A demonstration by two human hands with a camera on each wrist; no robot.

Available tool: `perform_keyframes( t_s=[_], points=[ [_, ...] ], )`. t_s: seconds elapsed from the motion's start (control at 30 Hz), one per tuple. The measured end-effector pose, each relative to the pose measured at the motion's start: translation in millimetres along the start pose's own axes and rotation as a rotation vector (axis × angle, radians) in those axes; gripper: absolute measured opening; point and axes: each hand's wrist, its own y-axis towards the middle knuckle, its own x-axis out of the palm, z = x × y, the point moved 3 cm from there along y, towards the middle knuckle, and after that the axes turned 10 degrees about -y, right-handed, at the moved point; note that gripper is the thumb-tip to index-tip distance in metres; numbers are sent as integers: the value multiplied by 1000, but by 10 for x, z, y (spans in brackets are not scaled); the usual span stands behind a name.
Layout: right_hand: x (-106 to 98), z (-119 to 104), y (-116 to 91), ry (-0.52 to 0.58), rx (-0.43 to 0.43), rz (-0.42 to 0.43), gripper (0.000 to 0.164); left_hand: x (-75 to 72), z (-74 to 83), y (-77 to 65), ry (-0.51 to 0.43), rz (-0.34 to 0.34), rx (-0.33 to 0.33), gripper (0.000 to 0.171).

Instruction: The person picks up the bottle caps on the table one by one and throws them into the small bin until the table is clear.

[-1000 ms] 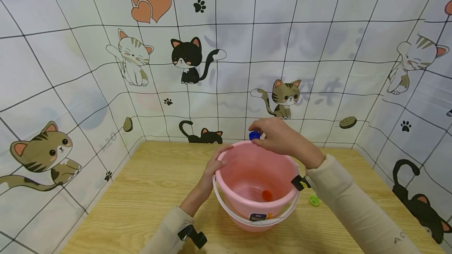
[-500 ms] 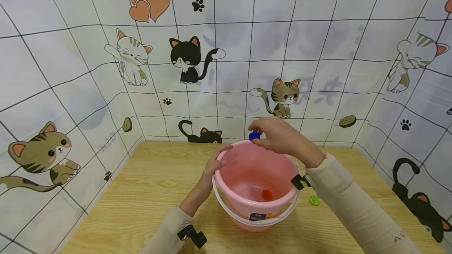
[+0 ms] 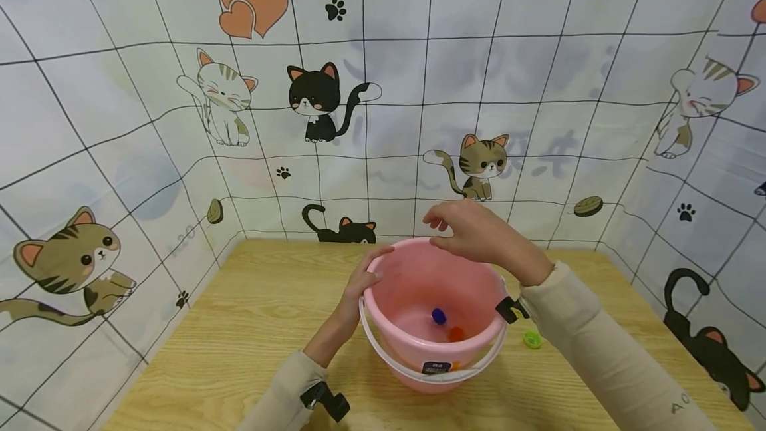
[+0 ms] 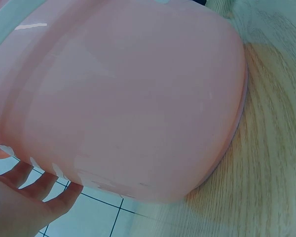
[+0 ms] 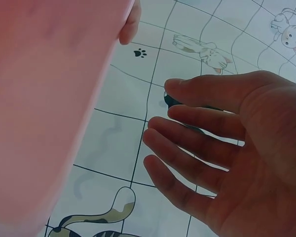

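Note:
A pink bucket (image 3: 407, 344) with a white handle stands upright on the table. My left hand (image 3: 359, 288) grips its left rim, the thumb over the edge; in the left wrist view the fingers (image 4: 64, 197) lie along the outer wall. Inside, near the bottom, are a small blue bottle cap (image 3: 439, 316) and a blurred orange-red one (image 3: 456, 334). Above the far rim hovers my right hand (image 3: 473, 231), holding nothing; its fingers are spread and relaxed in the right wrist view. A green bottle cap (image 3: 532, 340) lies on the table right of the bucket.
The wooden table (image 3: 257, 324) runs back to a wall (image 3: 389, 85) covered with cat-printed sheeting, which also closes off both sides. The white bucket handle (image 3: 439, 378) hangs down at the front.
The right hand has let go of the blue bottle cap, which has dropped into the bucket beside the orange-red one. The left hand and the bucket have stayed in place.

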Motion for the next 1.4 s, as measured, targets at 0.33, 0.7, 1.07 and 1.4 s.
perform_keyframes(
  t_s=[0.33,0.7,1.07,1.4],
  points=[
    [29,60,-66,6,4,-6,26,-12,2,-21,2,3,0,58],
    [-29,270,-264,47,46,19,24,-16,-7,-27,-4,-8,3,57],
    [45,581,-586,97,117,40,23,6,9,-15,3,-18,1,57],
    [198,787,-866,114,167,30,22,-1,-1,-19,0,-19,8,58]
  ],
)
